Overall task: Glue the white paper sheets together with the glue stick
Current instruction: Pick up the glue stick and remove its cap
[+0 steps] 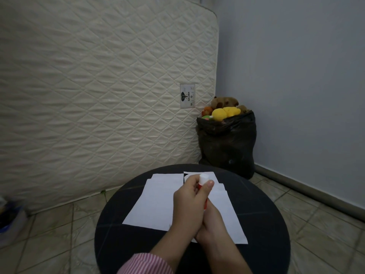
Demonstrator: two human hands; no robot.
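Note:
Several white paper sheets lie spread over a round black table, overlapping one another. Above them I hold a glue stick with a red body and a white top. My left hand grips its upper part, thumb close to the white end. My right hand wraps round the lower part of the red body from below. Both hands meet over the middle of the sheets and hide part of the paper under them. Whether the white end is a cap or the glue itself I cannot tell.
A quilted cream mattress leans upright behind the table. A black bag stuffed with plush toys stands in the corner at the back right. Tiled floor surrounds the table, and a blue-white object sits at the far left.

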